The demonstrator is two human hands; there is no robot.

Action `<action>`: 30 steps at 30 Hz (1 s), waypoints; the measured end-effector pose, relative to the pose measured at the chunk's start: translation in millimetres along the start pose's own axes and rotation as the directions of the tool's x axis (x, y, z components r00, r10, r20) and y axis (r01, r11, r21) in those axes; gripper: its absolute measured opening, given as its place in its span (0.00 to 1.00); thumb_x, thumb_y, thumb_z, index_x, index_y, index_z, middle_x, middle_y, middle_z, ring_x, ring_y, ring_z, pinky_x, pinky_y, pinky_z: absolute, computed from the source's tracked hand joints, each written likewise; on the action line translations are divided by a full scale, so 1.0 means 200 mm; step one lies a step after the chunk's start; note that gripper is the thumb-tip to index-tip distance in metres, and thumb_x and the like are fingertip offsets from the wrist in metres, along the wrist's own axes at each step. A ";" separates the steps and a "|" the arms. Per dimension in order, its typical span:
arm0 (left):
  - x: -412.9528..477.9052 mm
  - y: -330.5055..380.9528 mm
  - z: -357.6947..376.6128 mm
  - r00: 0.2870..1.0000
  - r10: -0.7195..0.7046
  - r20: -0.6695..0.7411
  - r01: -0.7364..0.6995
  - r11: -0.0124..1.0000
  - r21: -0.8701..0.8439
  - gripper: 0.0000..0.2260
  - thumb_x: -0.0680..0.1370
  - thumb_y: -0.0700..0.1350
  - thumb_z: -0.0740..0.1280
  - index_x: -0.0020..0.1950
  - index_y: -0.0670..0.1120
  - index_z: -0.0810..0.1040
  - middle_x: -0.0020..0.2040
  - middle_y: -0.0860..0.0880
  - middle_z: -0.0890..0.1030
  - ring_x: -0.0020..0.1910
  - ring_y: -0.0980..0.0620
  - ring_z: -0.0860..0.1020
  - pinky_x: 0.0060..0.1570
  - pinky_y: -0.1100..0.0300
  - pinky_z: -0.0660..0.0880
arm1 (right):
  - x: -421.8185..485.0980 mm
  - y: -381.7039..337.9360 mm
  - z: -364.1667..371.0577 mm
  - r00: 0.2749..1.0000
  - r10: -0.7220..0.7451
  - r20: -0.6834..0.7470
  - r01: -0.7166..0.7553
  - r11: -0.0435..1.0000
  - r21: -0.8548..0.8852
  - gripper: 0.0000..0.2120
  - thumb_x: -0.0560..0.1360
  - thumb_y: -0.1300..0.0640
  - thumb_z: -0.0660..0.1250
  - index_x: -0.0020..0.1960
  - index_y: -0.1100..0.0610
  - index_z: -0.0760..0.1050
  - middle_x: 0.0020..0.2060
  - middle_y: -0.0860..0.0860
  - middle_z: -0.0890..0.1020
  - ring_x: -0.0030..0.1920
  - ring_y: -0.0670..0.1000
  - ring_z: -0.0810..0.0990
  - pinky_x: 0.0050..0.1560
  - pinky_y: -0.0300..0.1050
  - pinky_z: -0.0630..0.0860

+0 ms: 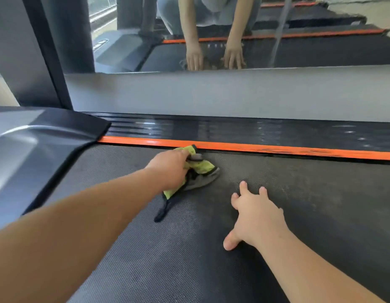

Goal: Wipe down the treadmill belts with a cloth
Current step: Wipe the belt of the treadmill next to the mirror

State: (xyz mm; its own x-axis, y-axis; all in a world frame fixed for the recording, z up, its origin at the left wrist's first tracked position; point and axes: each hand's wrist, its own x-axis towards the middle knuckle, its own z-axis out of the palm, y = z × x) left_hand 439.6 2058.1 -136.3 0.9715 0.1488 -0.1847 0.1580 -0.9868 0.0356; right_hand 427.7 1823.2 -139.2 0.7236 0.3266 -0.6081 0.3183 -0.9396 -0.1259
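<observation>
The left grip point(170, 169) is curled around a bunched yellow-green and grey cloth point(201, 168), which lies on the treadmill belt point(168, 259) just beside the orange side strip point(277, 150) and pokes out beyond the fingers. The right grip point(257, 217) rests flat on the belt near the cloth, not touching it, fingers spread, holding nothing.

The cloth point(200, 169) is yellow-green on one side and grey on the other, with dark edging. It lies crumpled on the belt point(189, 259), its far corner reaching the edge of the orange side strip point(277, 149) and a dark-edged tail trailing toward the near side. The left hand point(170, 169) grips it from above. The belt is dark grey and finely textured, with paler dusty patches right of the cloth.
</observation>
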 end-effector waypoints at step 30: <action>-0.29 0.42 0.00 0.963 0.213 0.167 -0.177 0.962 -0.209 0.20 0.78 0.48 0.67 0.69 0.49 0.69 0.58 0.45 0.80 0.57 0.39 0.79 0.54 0.51 0.77 | -0.04 -0.01 -0.05 0.999 0.032 0.015 -0.033 0.997 0.070 0.49 0.59 0.40 0.84 0.76 0.48 0.68 0.82 0.52 0.56 0.82 0.60 0.39 0.74 0.74 0.60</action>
State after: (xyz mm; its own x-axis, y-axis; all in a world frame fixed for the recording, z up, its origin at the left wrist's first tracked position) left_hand 397.1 1967.3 -123.7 0.9394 -0.0777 -0.3338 0.0172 -0.9620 0.2724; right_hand 426.1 1823.7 -126.2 0.7241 0.2947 -0.6236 0.2507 -0.9547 -0.1602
